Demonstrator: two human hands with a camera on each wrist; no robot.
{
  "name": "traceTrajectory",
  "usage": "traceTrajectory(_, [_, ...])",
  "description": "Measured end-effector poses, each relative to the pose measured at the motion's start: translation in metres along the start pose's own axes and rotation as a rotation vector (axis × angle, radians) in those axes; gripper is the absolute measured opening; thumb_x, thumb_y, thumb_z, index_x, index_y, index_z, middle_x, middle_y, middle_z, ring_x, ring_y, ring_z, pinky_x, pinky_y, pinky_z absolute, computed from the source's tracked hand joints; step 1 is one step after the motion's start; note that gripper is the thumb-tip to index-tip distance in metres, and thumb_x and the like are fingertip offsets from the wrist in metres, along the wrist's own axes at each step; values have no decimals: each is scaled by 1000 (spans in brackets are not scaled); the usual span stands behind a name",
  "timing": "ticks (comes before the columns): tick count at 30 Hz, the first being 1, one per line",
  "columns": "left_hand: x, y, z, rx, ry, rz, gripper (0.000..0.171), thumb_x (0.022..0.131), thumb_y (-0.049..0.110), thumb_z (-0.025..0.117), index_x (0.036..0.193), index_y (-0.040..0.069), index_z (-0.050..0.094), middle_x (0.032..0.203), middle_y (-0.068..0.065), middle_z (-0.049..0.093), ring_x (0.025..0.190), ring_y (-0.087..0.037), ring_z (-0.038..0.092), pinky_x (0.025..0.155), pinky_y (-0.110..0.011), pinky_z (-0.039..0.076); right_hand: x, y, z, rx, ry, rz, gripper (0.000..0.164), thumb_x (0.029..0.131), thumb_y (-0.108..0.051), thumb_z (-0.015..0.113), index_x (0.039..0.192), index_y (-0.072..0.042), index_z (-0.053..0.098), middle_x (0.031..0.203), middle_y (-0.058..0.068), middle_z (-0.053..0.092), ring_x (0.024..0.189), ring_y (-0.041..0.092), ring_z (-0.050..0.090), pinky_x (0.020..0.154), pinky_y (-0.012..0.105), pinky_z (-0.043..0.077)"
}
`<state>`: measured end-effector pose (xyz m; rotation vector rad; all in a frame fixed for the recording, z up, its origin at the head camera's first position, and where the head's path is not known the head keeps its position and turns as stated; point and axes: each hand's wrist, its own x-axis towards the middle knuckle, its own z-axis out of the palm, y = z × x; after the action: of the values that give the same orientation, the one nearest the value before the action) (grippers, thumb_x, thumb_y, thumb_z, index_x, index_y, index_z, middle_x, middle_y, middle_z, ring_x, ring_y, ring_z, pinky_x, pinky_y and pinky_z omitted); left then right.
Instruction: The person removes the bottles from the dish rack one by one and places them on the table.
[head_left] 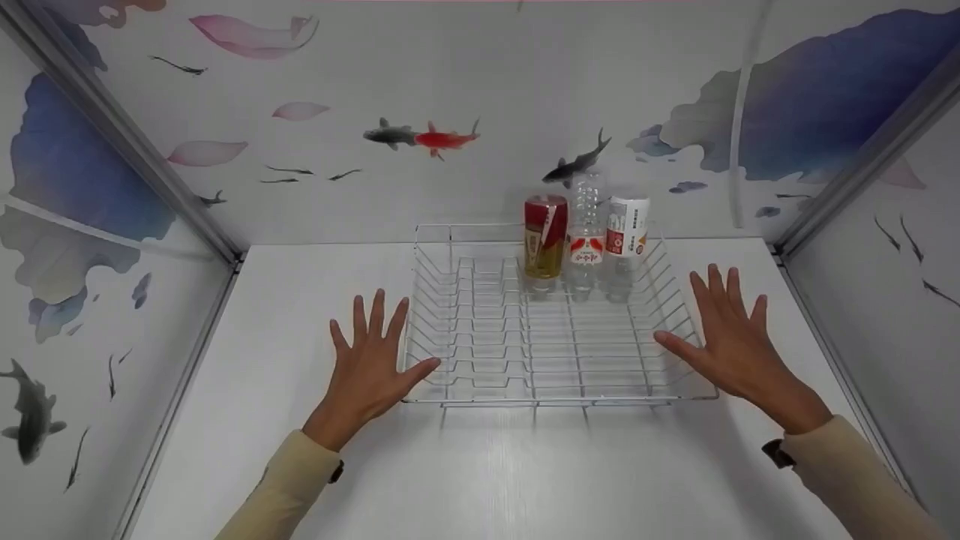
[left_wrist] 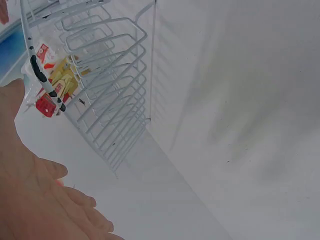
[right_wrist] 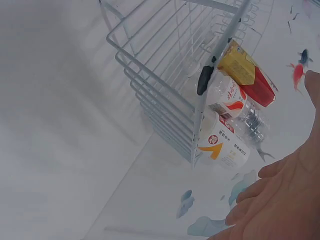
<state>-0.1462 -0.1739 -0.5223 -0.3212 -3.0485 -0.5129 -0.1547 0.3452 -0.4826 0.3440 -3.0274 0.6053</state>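
A white wire dish rack (head_left: 559, 402) stands on the table, its coating chipped dark in spots along the rim. Three drinks stand in a row at its back right: a red and gold can (head_left: 546, 232), a clear plastic bottle (head_left: 586, 251) with a red and white label, and a white-labelled container (head_left: 628, 225). My left hand (head_left: 367, 371) is spread beside the rack's left side, its thumb overlapping the near left corner in the head view. Spread likewise at the right side is my right hand (head_left: 742, 349), thumb pointing inward over the rim. Both hold nothing.
White table surface (head_left: 487, 472) lies in front of the rack. Behind it rises a back wall (head_left: 450, 60) printed with fish and petals, and side panels (head_left: 90, 300) close in left and right with metal edge strips.
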Motion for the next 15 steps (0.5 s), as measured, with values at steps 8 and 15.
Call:
traceTrajectory(8, [-3,0,5,-84,-17,14,111,97,81,58,177,13,22,181,-23,18,167,-52,12,127,-83,11,4,0,0,59,35,-2,106,104,-57,69,174,1,16,179,34,7,166,55,-3,119,89,-11])
traceTrajectory(15, [-3,1,10,-117,-6,23,113,97,74,64,177,8,18,182,-20,21,167,-48,17,130,-78,16,8,-2,1,107,114,-29,100,104,-50,73,174,0,22,178,33,16,166,56,8,123,87,-5])
